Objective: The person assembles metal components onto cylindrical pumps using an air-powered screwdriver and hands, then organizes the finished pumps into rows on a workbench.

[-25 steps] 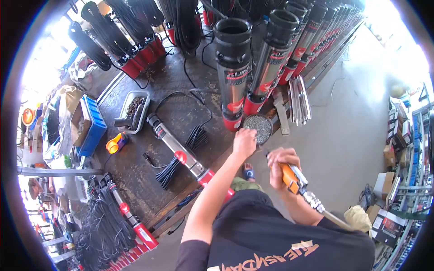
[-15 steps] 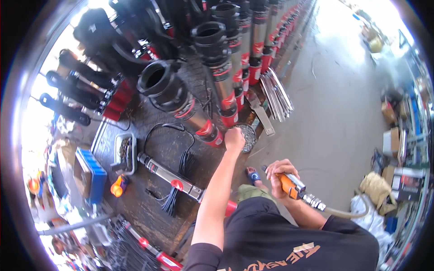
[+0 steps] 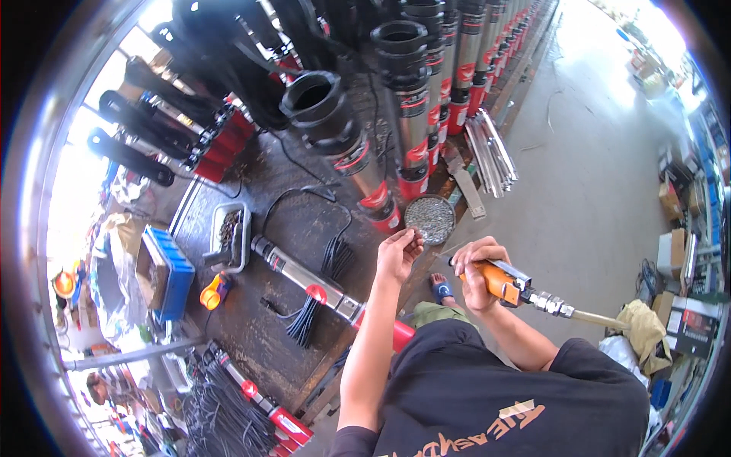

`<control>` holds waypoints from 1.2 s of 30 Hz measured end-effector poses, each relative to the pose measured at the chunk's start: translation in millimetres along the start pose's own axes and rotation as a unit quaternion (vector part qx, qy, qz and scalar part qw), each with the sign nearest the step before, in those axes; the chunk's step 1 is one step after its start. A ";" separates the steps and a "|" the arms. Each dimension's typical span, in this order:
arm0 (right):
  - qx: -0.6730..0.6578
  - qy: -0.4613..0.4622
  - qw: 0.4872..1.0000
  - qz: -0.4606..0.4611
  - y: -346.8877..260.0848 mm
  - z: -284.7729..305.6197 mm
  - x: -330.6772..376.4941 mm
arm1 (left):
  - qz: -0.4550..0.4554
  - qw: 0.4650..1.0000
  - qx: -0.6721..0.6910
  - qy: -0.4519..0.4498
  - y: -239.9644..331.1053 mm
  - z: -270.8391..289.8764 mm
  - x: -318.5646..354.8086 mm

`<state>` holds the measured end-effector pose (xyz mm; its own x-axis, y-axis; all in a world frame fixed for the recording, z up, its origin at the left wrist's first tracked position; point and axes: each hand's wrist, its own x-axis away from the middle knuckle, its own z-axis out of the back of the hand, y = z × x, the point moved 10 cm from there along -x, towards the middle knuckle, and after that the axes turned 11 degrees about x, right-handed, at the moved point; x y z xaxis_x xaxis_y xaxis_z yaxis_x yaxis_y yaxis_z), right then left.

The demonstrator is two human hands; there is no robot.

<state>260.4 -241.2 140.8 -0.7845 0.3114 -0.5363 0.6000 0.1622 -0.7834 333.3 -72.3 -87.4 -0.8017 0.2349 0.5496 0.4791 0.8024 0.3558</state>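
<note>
My left hand (image 3: 399, 256) is at the near edge of a round dish (image 3: 409, 228) filled with small grey metal pieces, perhaps screws. Its fingertips are pinched together, and whatever they hold is too small to name. My right hand (image 3: 481, 274) grips an orange air screwdriver (image 3: 499, 282) in front of my body, its hose running off to the right. To the left of my left arm, a silver and red tubular pump (image 3: 293, 270) lies on the dark bench (image 3: 228, 335), with a bundle of black cable (image 3: 306, 324) beside it.
Upright pumps (image 3: 364, 171) with black tops line the bench behind the dish. Flat metal strips (image 3: 491, 152) lie at its right edge. A grey tub (image 3: 245, 236), a yellow-orange tape dispenser (image 3: 215, 292) and a blue bin (image 3: 177, 266) are on the left. Boxes (image 3: 691, 324) stand at far right.
My left hand has drawn back from over the dish toward me, now pinched at its near edge. My right hand still holds the screwdriver. The whole view has shifted slightly.
</note>
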 end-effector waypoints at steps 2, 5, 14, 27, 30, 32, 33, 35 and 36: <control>-0.020 -0.011 1.000 0.001 -2.7 -16.5 -1.6 | -0.015 0.999 0.028 -0.007 13.2 3.3 36.9; -0.097 -0.012 0.995 -0.013 -5.9 -47.1 -0.8 | -0.028 0.994 0.095 -0.049 28.7 5.1 90.2; -0.182 -0.075 0.973 -0.118 9.9 -119.7 33.7 | -0.097 0.958 0.263 -0.057 41.4 20.5 181.5; -0.151 -0.207 0.951 -0.174 42.6 -140.2 102.4 | -0.096 0.935 0.326 0.101 -7.4 105.2 187.7; -0.095 -0.290 0.936 -0.175 66.9 -149.3 129.2 | -0.077 0.922 0.336 0.178 -25.2 145.9 173.7; -0.081 -0.284 0.935 -0.195 95.2 -147.9 143.6 | -0.091 0.901 0.372 0.207 -17.4 146.8 170.8; -0.078 -0.284 0.931 -0.217 102.8 -150.5 146.0 | -0.097 0.892 0.395 0.199 -12.0 147.7 168.6; -0.045 -0.306 0.919 -0.246 120.0 -157.2 152.4 | -0.103 0.884 0.420 0.175 -2.4 154.4 162.9; -0.058 -0.298 0.912 -0.275 130.0 -160.0 155.4 | -0.099 0.880 0.426 0.184 -1.4 156.6 162.8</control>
<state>241.5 -21.9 5.9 -0.8974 -0.4052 -0.1747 0.0758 0.2485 -0.9657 146.1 50.7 -116.8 -0.5948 -0.0244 0.8035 -0.2247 0.9648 -0.1370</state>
